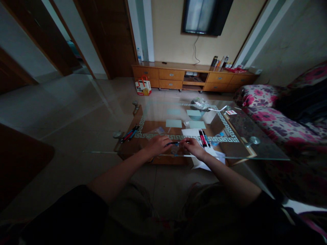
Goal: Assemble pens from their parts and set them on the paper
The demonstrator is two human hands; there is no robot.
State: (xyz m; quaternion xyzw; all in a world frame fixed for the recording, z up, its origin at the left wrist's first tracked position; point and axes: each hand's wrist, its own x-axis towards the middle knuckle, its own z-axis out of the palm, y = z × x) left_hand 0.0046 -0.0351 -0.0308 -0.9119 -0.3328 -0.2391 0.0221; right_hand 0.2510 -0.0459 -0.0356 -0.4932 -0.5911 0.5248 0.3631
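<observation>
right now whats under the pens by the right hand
The red and dark pens lie on white paper on the glass table, beside the right hand. What the paper covers is hidden.

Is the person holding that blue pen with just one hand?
No, both the left hand and the right hand grip the blue pen between them.

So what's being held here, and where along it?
A blue pen spans both hands: the left hand grips one end, the right hand the other, over the glass table.
</observation>
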